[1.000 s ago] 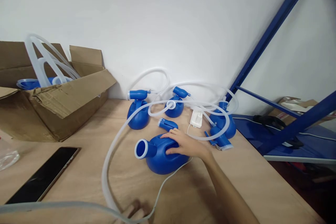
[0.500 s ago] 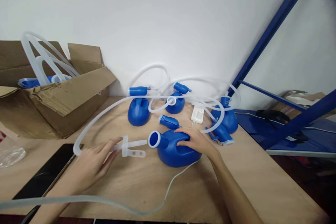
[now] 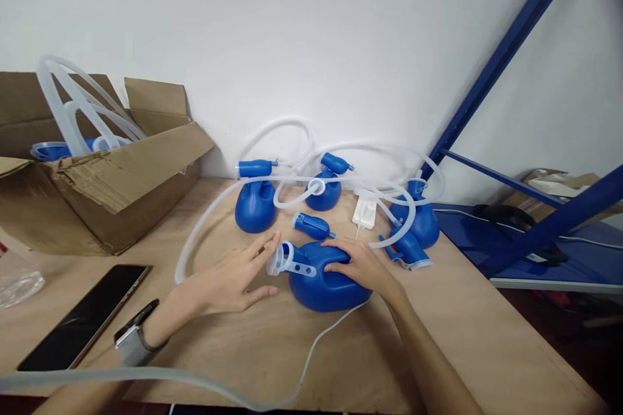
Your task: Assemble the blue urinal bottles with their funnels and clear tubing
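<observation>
A blue urinal bottle (image 3: 324, 288) lies on the table, its neck pointing left. My right hand (image 3: 357, 266) grips it by the handle, fingers over the top. At the mouth sits a translucent cap (image 3: 276, 260), its holed strap reaching right over the neck. My left hand (image 3: 238, 275) is open, fingers stretched out and thumb apart, with the fingertips against or right beside the cap. A clear hose (image 3: 199, 224) arches behind that hand; its end there is hidden. Just behind the bottle rests a small blue bulb-shaped part (image 3: 312, 225).
Several more blue bottles with hoses stand behind, one of them an upright bottle (image 3: 256, 207). A white box-shaped device (image 3: 365, 211) is among them. At left are a cardboard box (image 3: 141, 188) and a phone (image 3: 82, 318); at right, a blue metal frame (image 3: 501, 55). A tube (image 3: 160, 373) crosses the foreground.
My left hand has moved right, bringing the cap from beside the bottle onto its mouth, and its fingers have opened off the hose. My right hand stays on the bottle.
</observation>
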{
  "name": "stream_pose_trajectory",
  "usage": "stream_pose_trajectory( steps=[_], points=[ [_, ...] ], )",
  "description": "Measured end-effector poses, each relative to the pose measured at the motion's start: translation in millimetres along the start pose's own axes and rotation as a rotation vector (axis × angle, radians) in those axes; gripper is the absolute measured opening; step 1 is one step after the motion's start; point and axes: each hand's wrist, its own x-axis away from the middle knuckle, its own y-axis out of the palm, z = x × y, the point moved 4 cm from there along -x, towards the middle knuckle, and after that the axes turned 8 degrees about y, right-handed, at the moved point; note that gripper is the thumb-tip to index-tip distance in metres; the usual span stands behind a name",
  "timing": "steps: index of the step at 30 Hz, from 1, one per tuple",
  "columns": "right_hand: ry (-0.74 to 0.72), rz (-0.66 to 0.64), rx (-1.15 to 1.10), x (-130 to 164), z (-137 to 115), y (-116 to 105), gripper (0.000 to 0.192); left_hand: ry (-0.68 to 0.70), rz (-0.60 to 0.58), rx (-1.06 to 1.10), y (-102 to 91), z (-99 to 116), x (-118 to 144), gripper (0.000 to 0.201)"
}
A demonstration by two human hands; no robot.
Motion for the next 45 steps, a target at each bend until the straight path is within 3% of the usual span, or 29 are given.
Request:
stream_pose_trajectory(
  steps=[5,11,15,21,25,30,33,41,45],
  points=[
    [0.012,-0.014,0.014,1.1,-1.1,0.8,0.042,0.072,0.048,0.066,9.1,-12.8,-8.8,0.07],
    [-0.014,-0.032,0.056,1.3,-2.6,0.2,0.041,0.123,0.005,-0.016,-4.0,-5.8,-25.8,0.073],
    [-0.012,-0.02,0.059,2.0,2.0,2.7,0.041,0.178,0.04,-0.035,-3.6,-2.0,-28.8,0.075],
    [0.075,-0.004,0.054,4.3,1.2,1.8,0.04,0.053,0.058,-0.284,16.4,9.0,-36.2,0.077],
    [0.116,0.009,0.066,8.6,-4.4,1.2,0.038,-0.01,0.244,-0.504,21.4,24.0,-38.2,0.067],
    [0.123,0.06,0.056,15.9,-12.4,2.1,0.039,-0.041,0.659,-0.636,26.7,40.4,-18.6,0.05],
    [0.145,0.063,0.057,19.1,-17.2,3.5,0.038,-0.074,0.857,-0.578,36.6,46.9,-5.6,0.042],
    [0.112,0.157,0.05,22.4,-24.1,14.2,0.038,-0.159,1.055,-0.197,54.4,41.2,-4.7,0.028],
    [0.129,0.175,0.077,22.5,-26.1,17.0,0.04,-0.244,1.092,-0.076,58.6,41.1,-7.5,0.022]
  ],
)
